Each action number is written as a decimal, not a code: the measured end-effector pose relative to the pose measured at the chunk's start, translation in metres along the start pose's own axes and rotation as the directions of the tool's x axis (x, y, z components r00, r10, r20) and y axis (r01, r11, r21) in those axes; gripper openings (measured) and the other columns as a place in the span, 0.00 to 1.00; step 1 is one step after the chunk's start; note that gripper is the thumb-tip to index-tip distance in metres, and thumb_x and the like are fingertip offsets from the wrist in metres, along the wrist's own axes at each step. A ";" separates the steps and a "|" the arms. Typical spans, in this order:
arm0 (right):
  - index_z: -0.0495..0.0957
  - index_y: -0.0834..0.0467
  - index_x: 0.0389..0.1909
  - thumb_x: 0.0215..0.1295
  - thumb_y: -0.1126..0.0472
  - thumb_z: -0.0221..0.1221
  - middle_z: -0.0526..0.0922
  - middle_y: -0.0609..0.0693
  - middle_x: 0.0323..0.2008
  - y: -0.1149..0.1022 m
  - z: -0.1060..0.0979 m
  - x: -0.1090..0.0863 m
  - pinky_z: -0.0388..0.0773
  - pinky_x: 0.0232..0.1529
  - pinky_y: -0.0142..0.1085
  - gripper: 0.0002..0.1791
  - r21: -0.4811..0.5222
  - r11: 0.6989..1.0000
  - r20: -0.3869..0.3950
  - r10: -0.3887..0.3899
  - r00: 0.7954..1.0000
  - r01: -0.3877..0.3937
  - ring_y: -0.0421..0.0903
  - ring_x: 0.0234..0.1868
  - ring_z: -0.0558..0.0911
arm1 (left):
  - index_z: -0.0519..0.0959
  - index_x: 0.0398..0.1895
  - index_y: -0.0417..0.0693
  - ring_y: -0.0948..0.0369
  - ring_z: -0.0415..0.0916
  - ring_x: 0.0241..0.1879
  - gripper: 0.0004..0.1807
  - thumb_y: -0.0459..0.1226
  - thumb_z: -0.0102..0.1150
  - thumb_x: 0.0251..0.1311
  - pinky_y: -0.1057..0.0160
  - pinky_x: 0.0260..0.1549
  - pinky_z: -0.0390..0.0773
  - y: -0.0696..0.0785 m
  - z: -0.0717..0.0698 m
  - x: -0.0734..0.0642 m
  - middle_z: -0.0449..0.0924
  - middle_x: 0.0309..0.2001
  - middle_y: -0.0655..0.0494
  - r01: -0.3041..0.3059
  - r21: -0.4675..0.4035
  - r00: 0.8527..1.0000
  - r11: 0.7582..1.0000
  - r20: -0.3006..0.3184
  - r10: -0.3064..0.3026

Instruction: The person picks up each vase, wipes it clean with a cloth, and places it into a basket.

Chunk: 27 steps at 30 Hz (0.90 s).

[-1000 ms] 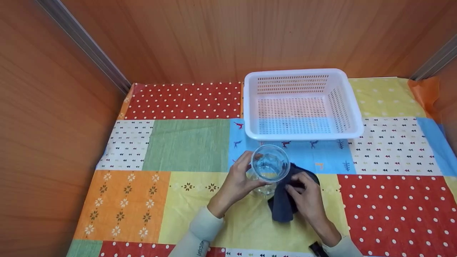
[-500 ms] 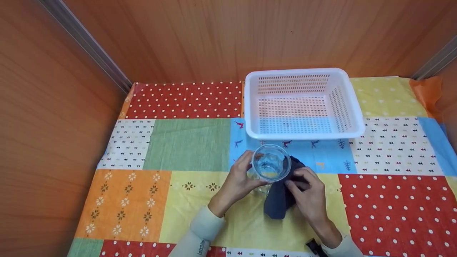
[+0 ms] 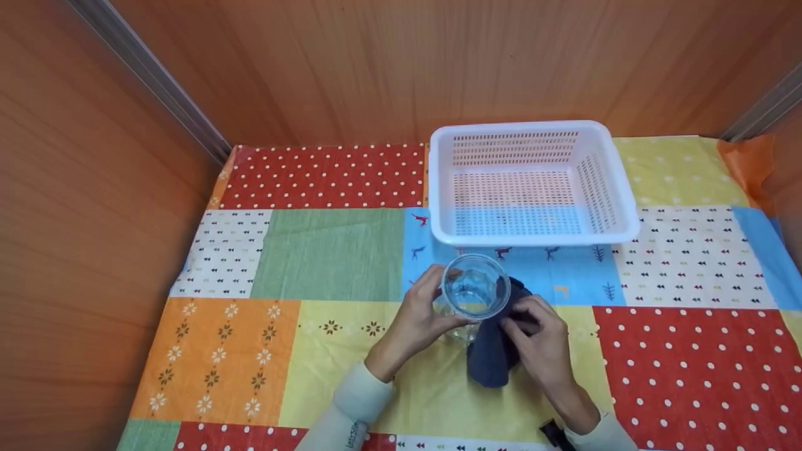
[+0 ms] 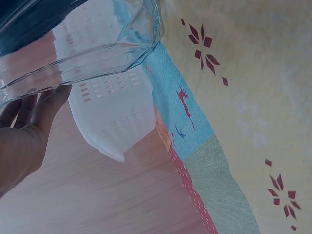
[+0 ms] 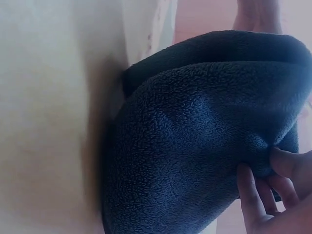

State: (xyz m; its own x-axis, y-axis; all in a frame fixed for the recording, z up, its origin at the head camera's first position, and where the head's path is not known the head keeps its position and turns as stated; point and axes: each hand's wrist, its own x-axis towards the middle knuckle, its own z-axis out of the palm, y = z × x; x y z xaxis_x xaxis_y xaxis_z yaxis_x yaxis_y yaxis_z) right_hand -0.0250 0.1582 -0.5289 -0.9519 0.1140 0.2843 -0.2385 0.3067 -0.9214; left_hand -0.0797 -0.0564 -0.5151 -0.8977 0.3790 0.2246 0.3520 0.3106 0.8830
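A clear glass jar with a wide round mouth is gripped near its rim by my left hand, thumb on the near side and fingers on the far side. In the left wrist view the faceted glass wall shows above the fingers. My right hand pinches a dark grey-blue cloth against the jar's right side. The right wrist view shows the fuzzy towel hanging in folds from thumb and fingers. Whether some cloth reaches inside the jar, I cannot tell.
Beyond the hands stands a white perforated plastic basket. A patchwork-patterned tablecloth covers the table. Wooden panels rise at the back and both sides. A dark strap lies by the right wrist.
The cloth has shifted along the jar's right side, its hanging end swinging left and then slightly back. My right hand has moved a little with it; the left hand and jar stay nearly still.
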 end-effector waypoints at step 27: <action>0.84 0.68 0.41 0.60 0.81 0.68 0.83 0.58 0.42 0.014 0.000 -0.005 0.84 0.43 0.23 0.11 -0.023 0.990 0.019 0.137 0.990 -0.137 0.33 0.45 0.83 | 0.76 0.65 0.39 0.48 0.78 0.63 0.38 0.34 0.84 0.51 0.54 0.62 0.81 0.002 -0.001 -0.001 0.77 0.61 0.44 -0.011 0.026 1.000 1.000 -0.005 0.011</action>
State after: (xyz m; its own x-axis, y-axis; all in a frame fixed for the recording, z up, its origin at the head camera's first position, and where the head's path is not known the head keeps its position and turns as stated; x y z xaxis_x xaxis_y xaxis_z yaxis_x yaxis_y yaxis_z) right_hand -0.0239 0.1615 -0.5434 -0.9792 0.1367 0.1499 -0.1014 0.3103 -0.9452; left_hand -0.0781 -0.0570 -0.5128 -0.8950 0.3782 0.2366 0.3687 0.3285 0.8696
